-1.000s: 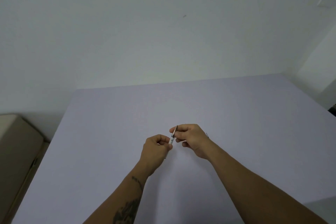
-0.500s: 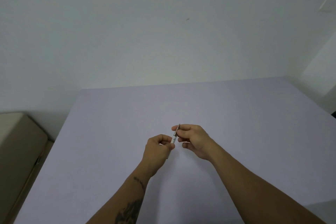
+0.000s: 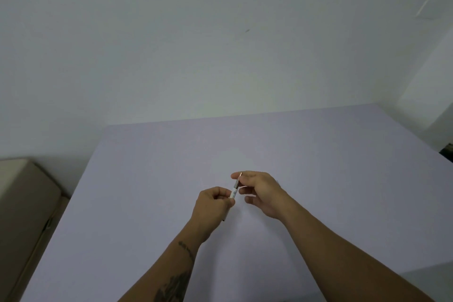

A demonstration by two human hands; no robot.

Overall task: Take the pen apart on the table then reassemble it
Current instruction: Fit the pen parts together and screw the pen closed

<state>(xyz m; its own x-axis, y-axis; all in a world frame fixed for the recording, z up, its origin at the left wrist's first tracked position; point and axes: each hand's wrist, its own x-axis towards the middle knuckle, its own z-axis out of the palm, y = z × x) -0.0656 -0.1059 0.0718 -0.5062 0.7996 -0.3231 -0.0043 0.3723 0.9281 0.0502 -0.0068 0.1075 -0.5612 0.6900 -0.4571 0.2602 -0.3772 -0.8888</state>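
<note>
A slim pen (image 3: 234, 191) with a white barrel and a dark tip section is held up above the lavender table (image 3: 147, 167), near its middle. My left hand (image 3: 212, 206) is closed around the white barrel; the pen's lower end pokes out dark below that fist. My right hand (image 3: 259, 191) pinches the dark upper section between thumb and forefinger, its other fingers loosely spread. The two hands almost touch. Most of the barrel is hidden inside my left fist.
A beige box-like piece of furniture (image 3: 22, 203) stands beside the table's left edge. A white wall rises behind the far edge, and a dark object (image 3: 447, 151) shows at the right border.
The hands stay in the same spot on the pen. My right hand's lower fingers have spread a little, and the camera has tilted slightly.
</note>
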